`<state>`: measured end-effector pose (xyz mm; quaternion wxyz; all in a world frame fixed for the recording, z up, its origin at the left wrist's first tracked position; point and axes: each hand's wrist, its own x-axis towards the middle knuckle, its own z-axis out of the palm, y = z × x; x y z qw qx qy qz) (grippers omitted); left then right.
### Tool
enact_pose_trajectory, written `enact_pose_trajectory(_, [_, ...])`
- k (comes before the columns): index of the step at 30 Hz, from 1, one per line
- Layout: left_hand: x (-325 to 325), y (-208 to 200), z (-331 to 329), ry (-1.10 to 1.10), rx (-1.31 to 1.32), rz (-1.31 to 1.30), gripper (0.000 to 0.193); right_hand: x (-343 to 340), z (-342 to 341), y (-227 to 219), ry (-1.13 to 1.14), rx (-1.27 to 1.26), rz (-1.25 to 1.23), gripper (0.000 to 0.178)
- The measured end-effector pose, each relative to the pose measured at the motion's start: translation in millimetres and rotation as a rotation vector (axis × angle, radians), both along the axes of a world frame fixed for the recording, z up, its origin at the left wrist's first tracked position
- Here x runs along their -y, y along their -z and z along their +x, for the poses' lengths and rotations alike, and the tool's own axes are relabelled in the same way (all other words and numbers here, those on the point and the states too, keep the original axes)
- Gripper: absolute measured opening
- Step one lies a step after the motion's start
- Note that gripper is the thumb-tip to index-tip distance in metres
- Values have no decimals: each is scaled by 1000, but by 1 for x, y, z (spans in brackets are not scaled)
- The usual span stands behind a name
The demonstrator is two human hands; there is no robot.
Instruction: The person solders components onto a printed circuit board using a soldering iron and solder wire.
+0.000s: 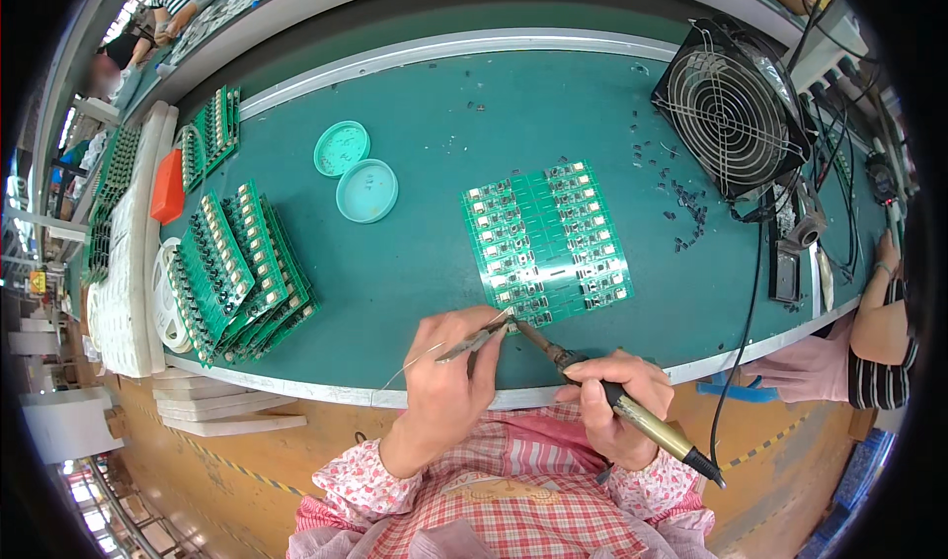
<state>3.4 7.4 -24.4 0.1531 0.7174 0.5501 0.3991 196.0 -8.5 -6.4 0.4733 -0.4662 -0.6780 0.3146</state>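
Observation:
A green circuit board panel [543, 233] with rows of small white and black parts lies on the green bench. My right hand [624, 401] grips a soldering iron [642, 419], its tip at the panel's near left corner. My left hand [449, 376] is closed on metal tweezers [472, 342], which point at the same corner. A thin wire [407, 365], likely solder, also runs out from the left hand. The exact contact at the iron's tip is too small to make out, and the fingers partly cover the near edge.
Stacked circuit boards [247, 273] stand at left, beside a white reel [170, 297] and an orange box [168, 188]. Two round turquoise dishes [366, 191] sit further back. A black fan [731, 115] and scattered black bits [686, 203] are at right. Another person's arm [879, 312] shows far right.

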Motion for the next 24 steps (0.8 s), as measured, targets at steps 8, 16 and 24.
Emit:
enact_pose_trajectory(8, [1, 1, 1, -7, 8, 3, 20, 12, 8, 19, 183, -135, 47, 7])
enact_pose_trajectory(16, [8, -6, -13, -98, 139, -149, 19, 10, 8, 29, 239, -133, 82, 13])
enact_pose_trajectory(24, [15, -6, -36, -190, 105, -187, 17, 10, 10, 31, 261, -107, 101, 13])
